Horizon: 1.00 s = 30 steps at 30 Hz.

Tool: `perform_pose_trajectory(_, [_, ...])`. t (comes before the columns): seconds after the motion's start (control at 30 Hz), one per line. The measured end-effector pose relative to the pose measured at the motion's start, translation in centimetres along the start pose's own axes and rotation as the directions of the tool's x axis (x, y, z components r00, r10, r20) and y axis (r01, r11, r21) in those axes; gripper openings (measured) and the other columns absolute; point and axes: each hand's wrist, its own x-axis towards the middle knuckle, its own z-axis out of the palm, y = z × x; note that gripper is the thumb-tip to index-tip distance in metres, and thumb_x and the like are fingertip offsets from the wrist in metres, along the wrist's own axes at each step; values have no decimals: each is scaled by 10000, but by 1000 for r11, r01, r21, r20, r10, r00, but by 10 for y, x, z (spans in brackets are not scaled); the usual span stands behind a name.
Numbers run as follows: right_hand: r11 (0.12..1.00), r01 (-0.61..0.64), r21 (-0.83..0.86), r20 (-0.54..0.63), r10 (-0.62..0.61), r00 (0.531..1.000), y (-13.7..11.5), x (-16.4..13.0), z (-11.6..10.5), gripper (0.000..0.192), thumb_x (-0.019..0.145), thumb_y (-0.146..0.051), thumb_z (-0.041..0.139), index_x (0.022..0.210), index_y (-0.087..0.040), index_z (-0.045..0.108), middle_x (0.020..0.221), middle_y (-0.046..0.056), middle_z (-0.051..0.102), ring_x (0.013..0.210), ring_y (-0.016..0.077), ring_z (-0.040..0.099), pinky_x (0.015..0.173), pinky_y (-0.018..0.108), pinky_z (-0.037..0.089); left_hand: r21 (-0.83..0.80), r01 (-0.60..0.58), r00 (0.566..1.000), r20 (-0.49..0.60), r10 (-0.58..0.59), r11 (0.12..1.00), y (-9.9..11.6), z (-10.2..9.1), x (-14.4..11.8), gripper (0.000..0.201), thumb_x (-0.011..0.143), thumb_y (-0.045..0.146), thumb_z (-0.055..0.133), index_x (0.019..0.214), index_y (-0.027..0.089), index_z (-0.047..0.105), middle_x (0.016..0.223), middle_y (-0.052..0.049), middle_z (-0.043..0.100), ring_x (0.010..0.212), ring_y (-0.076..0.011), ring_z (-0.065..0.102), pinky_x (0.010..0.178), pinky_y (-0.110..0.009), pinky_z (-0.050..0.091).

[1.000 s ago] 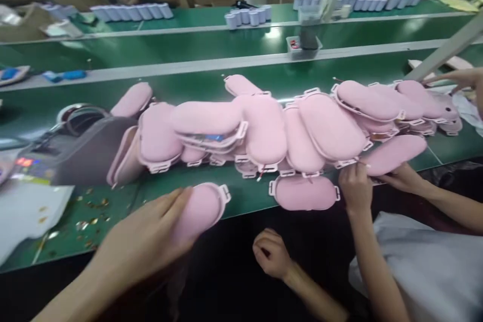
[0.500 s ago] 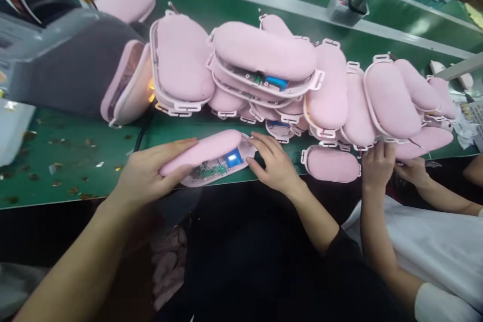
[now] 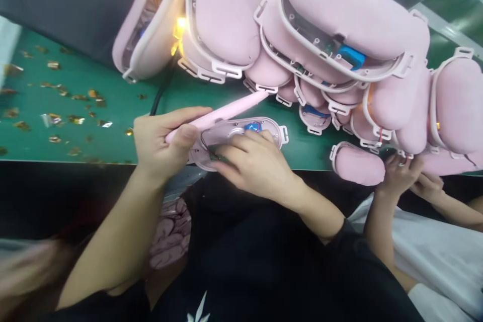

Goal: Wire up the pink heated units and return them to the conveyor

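My left hand [image 3: 164, 138] grips the pink soft cover [image 3: 226, 109] of an opened eye-mask device and lifts it like a lid, tilted up off its base. My right hand [image 3: 254, 161] rests on the open plastic base [image 3: 264, 131] at the green table's near edge. Its fingers touch the wires and circuit board inside, beside a blue and red part [image 3: 252, 126]. A large heap of similar pink devices [image 3: 339, 25] lies just beyond, some with open shells that show blue parts.
A dark grey machine [image 3: 68, 0] stands at the back left, with a black cable [image 3: 160, 93] running from it. Gold scraps [image 3: 56, 110] litter the green table [image 3: 113, 110] at left. At right, another person's hands [image 3: 407, 173] handle a pink device [image 3: 358, 165].
The view has moved closer and lower. My left hand has lifted the pink cover higher off the base, and my right hand has moved from the base's end onto its inner parts.
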Motion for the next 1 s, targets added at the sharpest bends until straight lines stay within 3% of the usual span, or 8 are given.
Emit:
perform_pose_trajectory(0.13, [988,-127,89,192,108,975,-10,25,0,254,1104,-321,547,1103,-169,750,1148,78,804,1075,234,701,932,391,435,1,-30,999,14,30,1000,4,0,2,524,1090,633,497,1146,236,835,991,-23,830,781,-145,757,639,-235,541])
perform_pose_trajectory(0.3, [913,-165,373,170,108,979,3,30,-13,123,1069,-187,551,1050,-154,668,1122,69,780,1010,181,714,877,307,510,5,-31,999,36,31,999,8,0,5,528,1081,636,509,1144,218,825,946,-19,825,744,-132,740,634,-237,524])
perform_pose_trajectory(0.53, [966,-159,203,259,103,960,6,29,-12,180,1081,-158,525,1185,-163,673,1216,93,775,1106,222,739,950,361,575,-12,26,998,61,-25,1000,7,-1,7,557,1052,690,500,1122,240,821,937,10,821,730,-151,733,650,-279,543])
perform_pose_trajectory(0.7, [994,-46,95,259,20,966,4,28,-11,224,1062,-156,574,1205,-157,746,1222,102,759,1128,231,730,1004,381,585,11,90,991,96,-91,996,9,-3,5,578,1040,737,464,1144,292,819,939,3,818,760,-181,743,680,-317,547])
perform_pose_trajectory(0.87, [992,16,127,190,-40,981,9,22,-12,224,1071,-180,573,1097,-189,795,1150,71,750,1054,194,720,963,344,583,16,64,993,96,-66,998,10,-3,6,579,1046,728,466,1134,276,817,908,8,811,729,-171,723,658,-304,517])
perform_pose_trajectory(1.0, [988,29,150,161,-53,986,6,21,-9,192,1056,-292,651,1122,-183,793,1128,80,744,1073,212,710,1005,372,580,-3,43,994,104,-42,999,10,-3,6,531,1062,687,477,1141,283,813,918,18,810,765,-169,737,679,-291,511])
